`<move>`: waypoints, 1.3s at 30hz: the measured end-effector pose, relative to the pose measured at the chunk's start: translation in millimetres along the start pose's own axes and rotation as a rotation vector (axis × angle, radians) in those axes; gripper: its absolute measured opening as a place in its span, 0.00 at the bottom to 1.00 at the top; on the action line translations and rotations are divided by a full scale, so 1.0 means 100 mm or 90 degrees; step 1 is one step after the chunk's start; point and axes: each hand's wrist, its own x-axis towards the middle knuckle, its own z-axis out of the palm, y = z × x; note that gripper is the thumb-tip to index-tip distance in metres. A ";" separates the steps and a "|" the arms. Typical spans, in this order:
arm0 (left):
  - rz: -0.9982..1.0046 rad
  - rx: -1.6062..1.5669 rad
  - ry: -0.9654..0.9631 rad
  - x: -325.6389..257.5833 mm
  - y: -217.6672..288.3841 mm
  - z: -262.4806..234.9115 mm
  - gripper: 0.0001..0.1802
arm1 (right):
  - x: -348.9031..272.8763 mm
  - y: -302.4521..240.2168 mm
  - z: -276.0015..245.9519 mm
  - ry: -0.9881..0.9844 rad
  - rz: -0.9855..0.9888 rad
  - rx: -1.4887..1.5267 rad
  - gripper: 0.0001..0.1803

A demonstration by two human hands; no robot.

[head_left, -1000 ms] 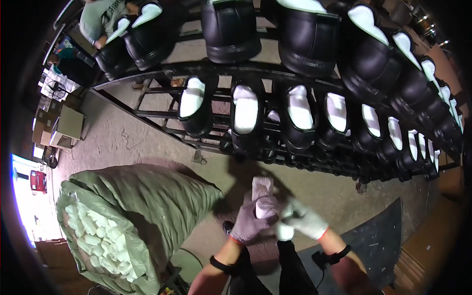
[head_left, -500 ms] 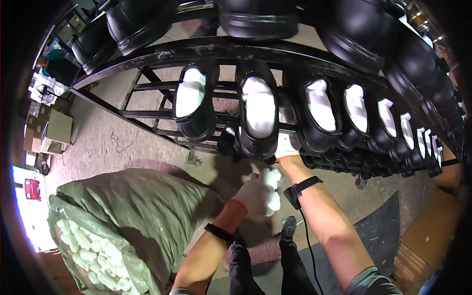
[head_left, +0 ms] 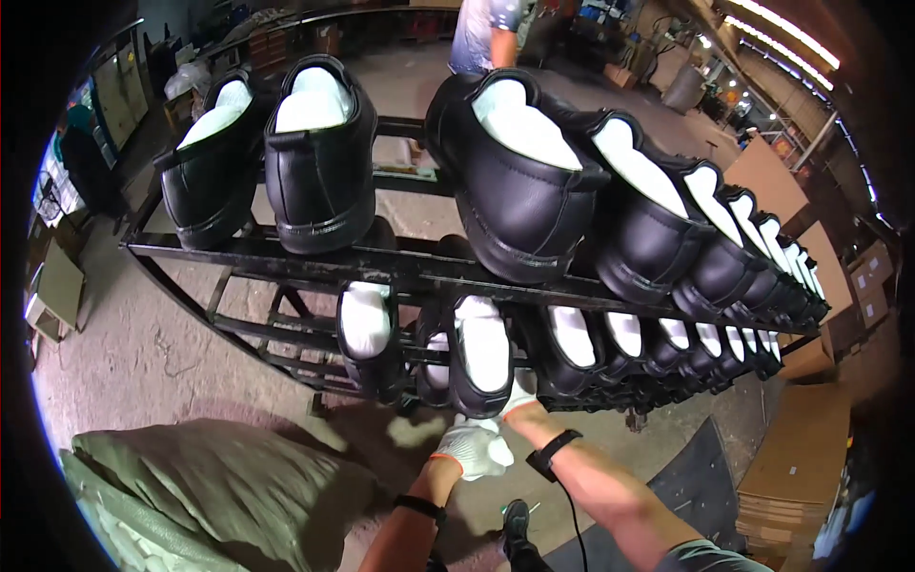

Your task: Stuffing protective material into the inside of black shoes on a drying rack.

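My left hand point(head_left: 469, 446), in a white knit glove with an orange cuff, is closed around white stuffing lumps point(head_left: 498, 451) just below the lower rack tier. Right above it is a black shoe point(head_left: 483, 367) with white filling inside. My right hand point(head_left: 520, 393), gloved too, reaches up beside the heel of that shoe. Its fingers are hidden behind the shoe, so their grip does not show. Another black shoe point(head_left: 370, 338) with white filling stands to the left on the same tier. Between the two, a further shoe point(head_left: 434, 357) sits lower and is partly covered.
A black metal rack point(head_left: 381, 259) bears rows of black shoes point(head_left: 524, 181) on its upper tier. The green sack point(head_left: 219, 477) of white lumps stands at lower left. Stacked cardboard point(head_left: 796, 448) is at the right. Another person point(head_left: 481, 38) stands beyond the rack.
My view has tilted up, bringing the upper tier's shoes and the far room into sight. My left hand has come closer to the shoe and my right hand.
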 end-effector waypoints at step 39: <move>0.188 -1.143 0.161 0.16 1.41 1.04 0.23 | -1.33 0.62 -1.99 -0.003 0.378 0.661 0.31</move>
